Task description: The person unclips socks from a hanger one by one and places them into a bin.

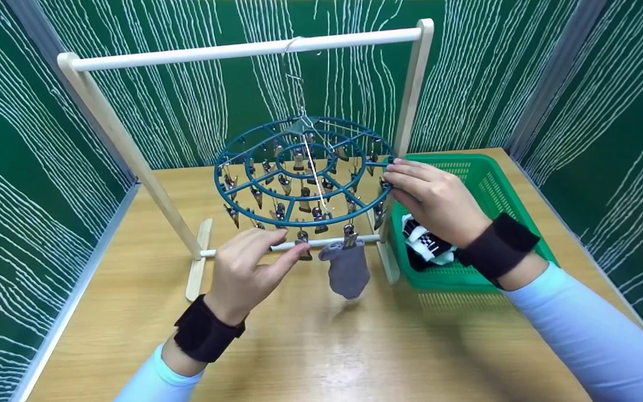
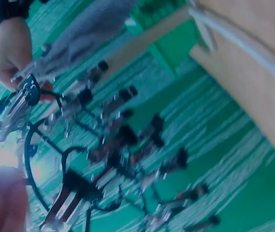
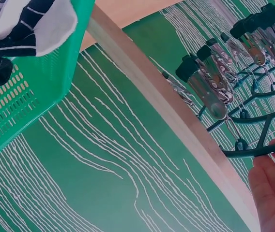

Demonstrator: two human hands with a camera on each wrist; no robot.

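Observation:
A round dark-teal clip hanger [image 1: 303,126] hangs by its hook from the rack's top bar, with several metal clips below its rings. My right hand [image 1: 438,201] holds the outer rim [image 3: 244,153] at the right, fingers and thumb about it. At the front edge is my left hand [image 1: 249,273], thumb and forefinger spread apart close to a hanging clip [image 1: 303,239]; its grip is not around anything. A grey sock [image 1: 349,271] hangs from a clip at the front right, between the two hands.
A wooden rack [image 1: 132,145] with a white top bar [image 1: 204,54] stands on the table [image 1: 321,346]. To the right, a green basket [image 1: 492,167] contains black-and-white socks [image 1: 427,243]. Green walls with white streaks enclose the table.

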